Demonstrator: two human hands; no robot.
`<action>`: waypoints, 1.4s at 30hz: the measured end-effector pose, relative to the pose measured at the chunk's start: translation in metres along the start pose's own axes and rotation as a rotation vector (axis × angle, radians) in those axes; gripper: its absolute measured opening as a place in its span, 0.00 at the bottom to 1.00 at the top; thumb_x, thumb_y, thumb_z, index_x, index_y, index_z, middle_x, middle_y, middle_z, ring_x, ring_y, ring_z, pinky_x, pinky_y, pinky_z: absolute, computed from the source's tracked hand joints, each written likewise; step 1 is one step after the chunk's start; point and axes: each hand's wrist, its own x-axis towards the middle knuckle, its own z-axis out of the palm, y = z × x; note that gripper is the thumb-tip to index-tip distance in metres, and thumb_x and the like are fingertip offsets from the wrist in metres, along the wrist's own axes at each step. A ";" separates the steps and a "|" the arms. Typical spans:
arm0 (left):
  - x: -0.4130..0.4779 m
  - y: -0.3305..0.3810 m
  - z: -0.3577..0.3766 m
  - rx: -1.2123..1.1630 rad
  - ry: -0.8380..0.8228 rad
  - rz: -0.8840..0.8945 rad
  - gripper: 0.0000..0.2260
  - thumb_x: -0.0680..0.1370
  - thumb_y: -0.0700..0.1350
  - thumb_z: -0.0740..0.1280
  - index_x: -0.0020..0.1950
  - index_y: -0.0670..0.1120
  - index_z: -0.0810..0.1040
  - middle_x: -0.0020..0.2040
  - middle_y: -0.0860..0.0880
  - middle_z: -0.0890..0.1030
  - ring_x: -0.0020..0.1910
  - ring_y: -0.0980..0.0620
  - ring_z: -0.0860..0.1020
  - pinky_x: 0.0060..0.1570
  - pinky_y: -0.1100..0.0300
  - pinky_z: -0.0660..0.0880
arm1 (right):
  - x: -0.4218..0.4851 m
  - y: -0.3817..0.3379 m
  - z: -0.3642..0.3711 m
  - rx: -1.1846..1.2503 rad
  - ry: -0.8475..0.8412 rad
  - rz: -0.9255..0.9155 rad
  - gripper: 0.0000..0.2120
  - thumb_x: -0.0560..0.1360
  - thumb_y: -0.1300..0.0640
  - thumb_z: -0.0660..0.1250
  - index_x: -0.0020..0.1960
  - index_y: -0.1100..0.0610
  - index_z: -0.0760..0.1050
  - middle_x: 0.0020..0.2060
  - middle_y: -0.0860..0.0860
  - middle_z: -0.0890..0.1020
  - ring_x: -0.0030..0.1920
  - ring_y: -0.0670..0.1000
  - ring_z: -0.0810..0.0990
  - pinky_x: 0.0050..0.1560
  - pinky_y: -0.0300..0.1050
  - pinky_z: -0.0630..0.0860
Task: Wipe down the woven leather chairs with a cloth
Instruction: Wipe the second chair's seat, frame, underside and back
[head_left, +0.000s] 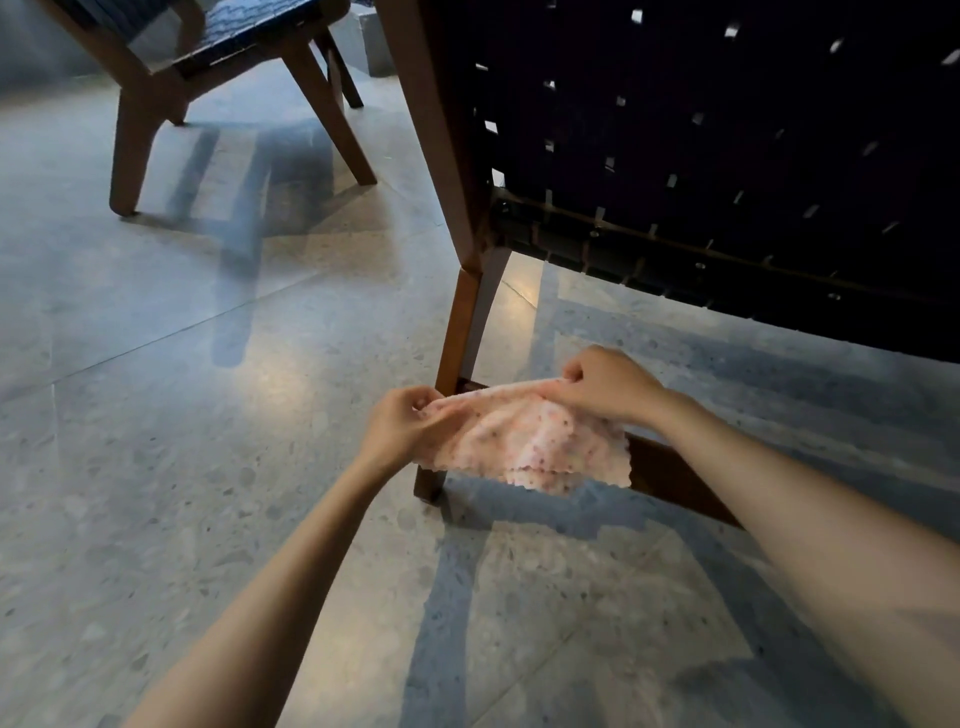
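Cloth (524, 441) hangs stretched between both hands, left hand (400, 423) and right hand (605, 384) each pinching its top edge; the near chair's woven back (727, 156) rises just beyond, up-right, nearer the right hand.

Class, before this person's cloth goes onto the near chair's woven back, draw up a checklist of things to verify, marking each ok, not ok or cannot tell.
1. Grip on the cloth: the left hand and the right hand each pinch its upper edge. Ok.
2. Cloth spread between the hands, not bunched. Ok.
3. Cloth touching the woven back: it hangs low, in front of the chair leg. Not ok.
4. Cloth damp or dry. Cannot tell.
5. Dust on the weave: too dark to see. Cannot tell.
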 end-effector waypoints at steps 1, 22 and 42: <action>0.002 0.000 0.002 0.026 0.025 0.029 0.09 0.74 0.54 0.71 0.41 0.49 0.80 0.42 0.48 0.81 0.41 0.48 0.79 0.42 0.48 0.80 | 0.000 0.003 -0.001 0.028 -0.039 0.030 0.21 0.76 0.41 0.63 0.32 0.53 0.68 0.27 0.48 0.67 0.28 0.47 0.65 0.33 0.38 0.65; 0.022 0.004 0.056 1.053 0.088 0.576 0.35 0.58 0.47 0.83 0.63 0.50 0.78 0.52 0.46 0.81 0.53 0.46 0.78 0.49 0.58 0.77 | -0.001 0.011 0.086 -0.325 0.091 -0.278 0.26 0.80 0.56 0.59 0.75 0.56 0.54 0.64 0.55 0.70 0.61 0.57 0.72 0.61 0.51 0.67; -0.025 0.134 0.184 0.945 -0.363 0.805 0.22 0.81 0.48 0.62 0.74 0.53 0.59 0.63 0.45 0.73 0.63 0.44 0.66 0.60 0.55 0.64 | -0.126 0.165 0.038 -0.265 0.209 0.073 0.23 0.78 0.43 0.53 0.68 0.53 0.69 0.58 0.52 0.76 0.59 0.56 0.74 0.57 0.50 0.65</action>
